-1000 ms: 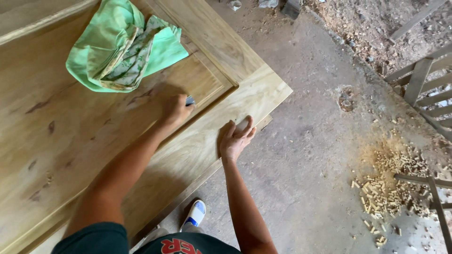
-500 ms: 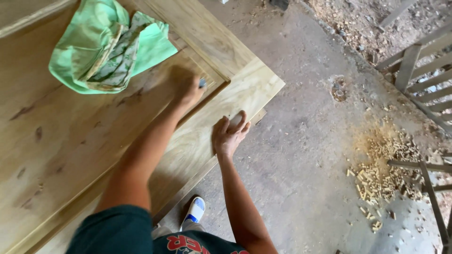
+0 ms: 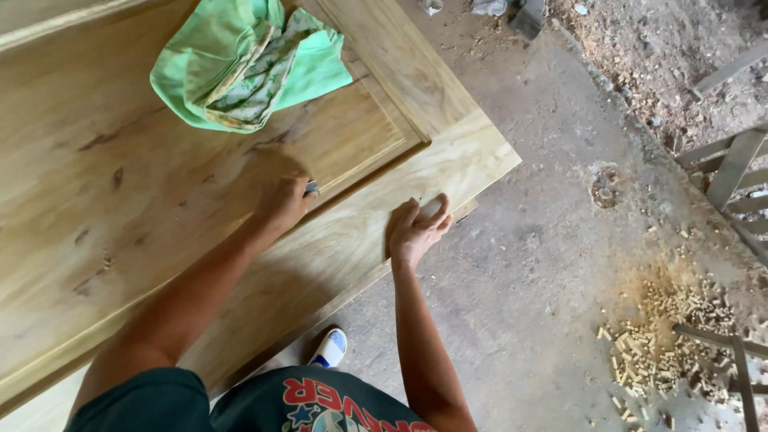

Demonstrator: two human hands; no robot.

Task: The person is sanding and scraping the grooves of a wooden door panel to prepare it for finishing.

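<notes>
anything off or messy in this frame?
Mostly mess. A crumpled green cloth lies bunched on the wooden door panel, and wood chips are scattered over the concrete floor. The left hand grips a small tool; the right hand rests flat on the frame.

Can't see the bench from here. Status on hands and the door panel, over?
Left hand pressing a small tool into the wooden door panel groove. Right hand flat on the door's frame. Green cloth lying on the panel, apart from both hands.
</notes>
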